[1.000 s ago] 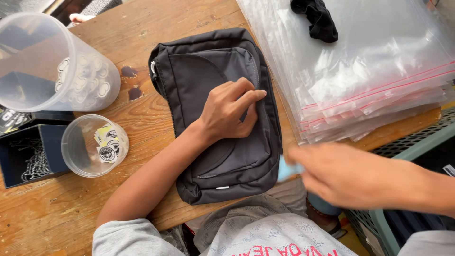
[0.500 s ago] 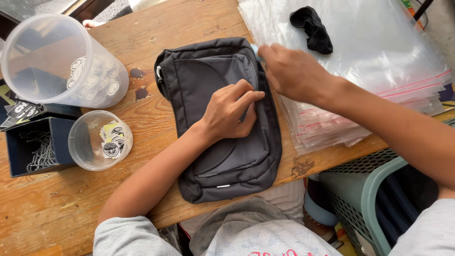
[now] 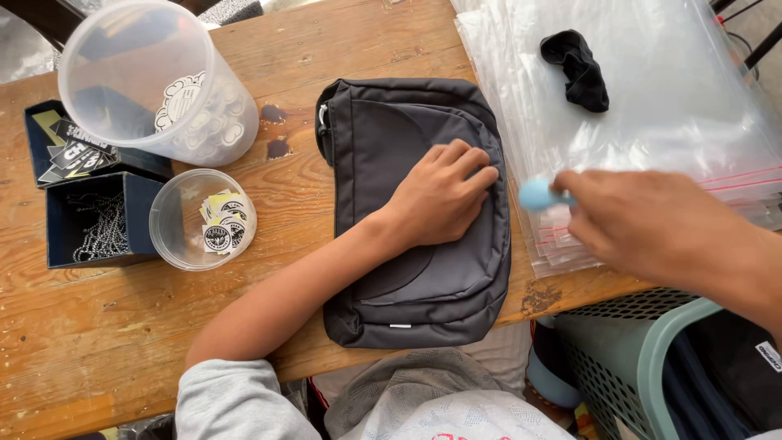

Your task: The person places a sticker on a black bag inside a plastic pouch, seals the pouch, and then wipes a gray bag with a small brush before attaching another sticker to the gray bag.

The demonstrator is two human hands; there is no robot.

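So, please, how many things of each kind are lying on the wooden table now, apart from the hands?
Dark grey bag: 1
Clear plastic tubs, large tub and small tub: 2
Dark blue boxes, upper box and lower box: 2
Stack of clear zip bags: 1
Black cloth piece: 1
Total: 7

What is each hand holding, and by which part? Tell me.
The right hand pinches a small light-blue object by one end; what it is cannot be told. The left hand lies flat on the bag, gripping nothing.
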